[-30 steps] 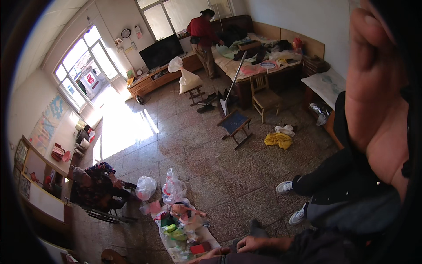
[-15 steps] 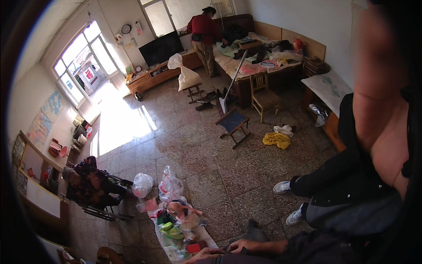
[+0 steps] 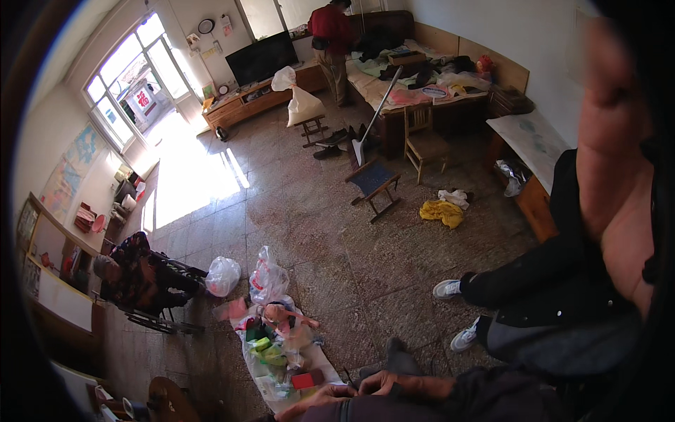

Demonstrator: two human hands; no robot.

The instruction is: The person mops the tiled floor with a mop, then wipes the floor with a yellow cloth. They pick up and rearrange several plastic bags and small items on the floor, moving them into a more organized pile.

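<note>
At the lower edge, my left hand (image 3: pixel 316 401) and my right hand (image 3: pixel 380 384) are close together over my lap, fingers bent and pinched. A thin dark strand seems to show between them; what they hold is too small to name. Just beyond lies a whitish plastic sheet (image 3: pixel 271 394), bearing a red box (image 3: pixel 306 380), green packets (image 3: pixel 267 349) and a pinkish doll-like thing (image 3: pixel 278 314). Two clear plastic bags, one rounded (image 3: pixel 223 276) and one upright (image 3: pixel 268 281), stand at its far end.
Another person's raised arm (image 3: pixel 612 169) looms at the right, above that person's white shoes (image 3: pixel 464 335). Someone sits in a wheelchair (image 3: pixel 162 320) at left. Beyond are a folding stool (image 3: pixel 374 180), yellow cloth (image 3: pixel 442 213), wooden chair (image 3: pixel 425 144) and a person in red (image 3: pixel 329 32) beside a cluttered bed.
The view has tilted slightly, so the room sits higher in the picture. My hands stay close together in my lap. The raised arm at right remains near the camera.
</note>
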